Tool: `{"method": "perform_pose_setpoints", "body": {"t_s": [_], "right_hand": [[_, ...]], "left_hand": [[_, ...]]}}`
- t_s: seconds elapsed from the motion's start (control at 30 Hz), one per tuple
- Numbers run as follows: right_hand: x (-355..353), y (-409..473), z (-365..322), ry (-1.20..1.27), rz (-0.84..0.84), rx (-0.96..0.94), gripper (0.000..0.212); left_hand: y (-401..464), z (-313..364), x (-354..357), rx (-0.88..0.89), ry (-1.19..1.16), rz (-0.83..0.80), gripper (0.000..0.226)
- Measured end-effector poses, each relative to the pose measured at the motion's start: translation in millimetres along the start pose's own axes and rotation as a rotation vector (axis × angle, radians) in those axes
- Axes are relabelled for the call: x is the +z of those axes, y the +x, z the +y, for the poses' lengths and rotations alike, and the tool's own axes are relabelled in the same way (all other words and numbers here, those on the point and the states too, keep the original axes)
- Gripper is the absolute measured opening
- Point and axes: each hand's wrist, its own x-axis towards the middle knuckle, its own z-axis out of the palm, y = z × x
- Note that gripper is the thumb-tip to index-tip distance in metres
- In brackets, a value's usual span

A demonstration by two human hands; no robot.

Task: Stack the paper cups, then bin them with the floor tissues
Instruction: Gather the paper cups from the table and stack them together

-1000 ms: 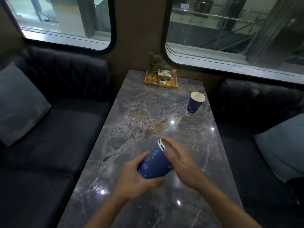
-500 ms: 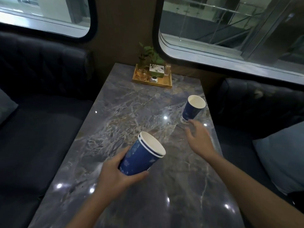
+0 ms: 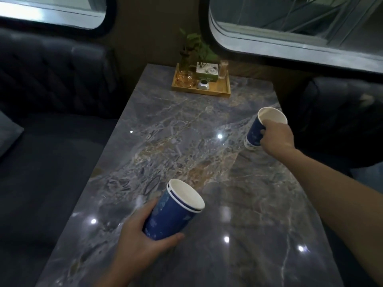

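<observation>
My left hand [image 3: 136, 241] grips a stack of blue paper cups [image 3: 174, 210] with white insides, tilted with its mouth up and to the right, above the near part of the marble table [image 3: 186, 141]. Two white rims show at its top. At the table's right edge, my right hand [image 3: 275, 137] is wrapped around a single blue paper cup [image 3: 259, 129], thumb over its rim; the cup's base is on or just above the tabletop. No tissues or bin are in sight.
A wooden tray [image 3: 201, 90] with a plant, a glass vase and small items stands at the table's far end by the wall. Dark sofas flank the table on the left [image 3: 51, 121] and right [image 3: 342, 121]. Windows run along the back.
My right hand left the stacked cups, reached to the far right and closed on the single cup. My left hand kept the stack, tilting its mouth upward.
</observation>
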Motion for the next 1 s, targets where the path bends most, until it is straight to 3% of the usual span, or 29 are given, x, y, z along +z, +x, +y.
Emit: {"method": "perform_pose_setpoints", "body": {"t_s": [0.27, 0.57, 0.8, 1.0], "right_hand": [[-23, -37, 6, 0.188, 0.019, 0.050, 0.006], [-115, -141, -16, 0.372, 0.084, -0.029, 0.021], [-185, -244, -26, 0.589, 0.077, -0.086, 0.009], [-219, -332, -31, 0.685, 0.118, -0.134, 0.021]], "left_hand": [[-21, 6, -11, -0.030, -0.008, -0.015, 0.084], [-79, 53, -25, -0.011, -0.005, -0.033, 0.077], [-143, 91, -40, 0.009, -0.029, -0.043, 0.070], [-206, 100, -55, -0.057, -0.040, -0.061, 0.071]]}}
